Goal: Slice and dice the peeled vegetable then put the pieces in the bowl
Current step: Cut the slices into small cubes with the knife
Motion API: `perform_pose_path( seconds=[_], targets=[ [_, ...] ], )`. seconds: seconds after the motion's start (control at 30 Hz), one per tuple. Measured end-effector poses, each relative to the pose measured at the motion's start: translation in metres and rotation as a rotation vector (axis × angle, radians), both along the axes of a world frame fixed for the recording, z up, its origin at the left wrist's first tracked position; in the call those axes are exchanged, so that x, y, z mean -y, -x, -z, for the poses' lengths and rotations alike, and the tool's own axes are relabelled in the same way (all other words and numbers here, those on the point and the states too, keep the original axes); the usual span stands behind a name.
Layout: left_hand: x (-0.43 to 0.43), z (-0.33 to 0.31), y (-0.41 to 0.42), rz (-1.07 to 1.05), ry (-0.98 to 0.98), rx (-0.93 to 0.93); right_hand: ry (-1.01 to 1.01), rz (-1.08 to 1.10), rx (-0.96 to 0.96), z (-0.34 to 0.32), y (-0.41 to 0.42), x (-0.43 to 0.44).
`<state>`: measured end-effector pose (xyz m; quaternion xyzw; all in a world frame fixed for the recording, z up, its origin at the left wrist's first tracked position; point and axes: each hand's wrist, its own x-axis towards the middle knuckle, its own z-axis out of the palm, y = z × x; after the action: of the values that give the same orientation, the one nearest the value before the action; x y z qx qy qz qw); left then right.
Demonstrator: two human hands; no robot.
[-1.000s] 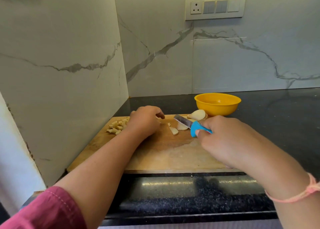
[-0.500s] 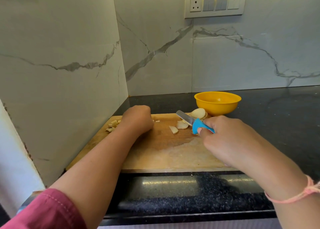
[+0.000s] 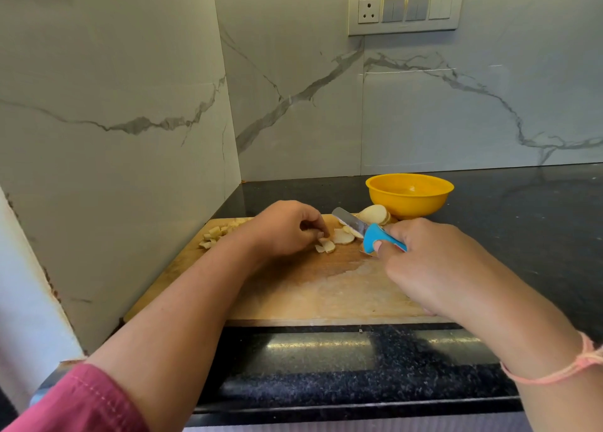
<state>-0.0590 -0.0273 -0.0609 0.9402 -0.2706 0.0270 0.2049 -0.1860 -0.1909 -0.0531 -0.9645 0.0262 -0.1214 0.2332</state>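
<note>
Head view: the yellow bowl [image 3: 408,203] sits on the table [image 3: 522,209] just past the far right corner of the board [image 3: 310,288], its inside bare yellow. Your left grip [image 3: 284,229] curls its fingertips onto a pale cut slice [image 3: 326,245] mid-board. Your right grip [image 3: 424,262] clasps the blue-handled knife [image 3: 368,232]. Stacked slices [image 3: 373,214] lie near the bowl, and small cubes [image 3: 215,234] lie at far left.
</note>
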Motion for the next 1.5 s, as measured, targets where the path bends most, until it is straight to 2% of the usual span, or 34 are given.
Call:
perform_pose_path(
  seconds=[0.27, 0.47, 0.57, 0.7, 0.8, 0.9, 1.1, 1.33, 1.5],
  targets=[
    [0.007, 0.000, 0.002, 0.049, -0.036, -0.114, 0.015, -0.021, -0.009, 0.002, -0.001, 0.000],
    [0.005, -0.003, -0.001, 0.000, -0.112, -0.165, 0.043, -0.043, -0.001, 0.005, -0.002, -0.004],
    [0.003, 0.000, -0.003, -0.046, -0.110, -0.132, 0.050, -0.041, 0.006, 0.006, -0.003, -0.006],
    [-0.002, 0.003, -0.010, -0.230, -0.076, 0.009, 0.066, -0.029, 0.024, 0.006, -0.004, -0.011],
    [-0.009, 0.002, -0.011, -0.311, -0.082, 0.047, 0.102, -0.026, 0.032, 0.005, -0.003, -0.018],
    [-0.010, 0.001, -0.012, -0.309, -0.050, 0.065, 0.150, -0.049, -0.005, 0.005, 0.001, -0.025],
    [0.000, 0.003, -0.005, -0.173, -0.006, -0.035, 0.164, -0.034, -0.060, 0.002, 0.005, -0.029],
    [0.010, 0.009, -0.006, -0.356, -0.054, 0.056, 0.164, -0.012, -0.106, -0.003, -0.001, -0.032],
    [0.010, 0.007, -0.006, -0.416, -0.061, 0.057, 0.204, -0.012, -0.049, 0.007, -0.011, -0.036]
  ],
)
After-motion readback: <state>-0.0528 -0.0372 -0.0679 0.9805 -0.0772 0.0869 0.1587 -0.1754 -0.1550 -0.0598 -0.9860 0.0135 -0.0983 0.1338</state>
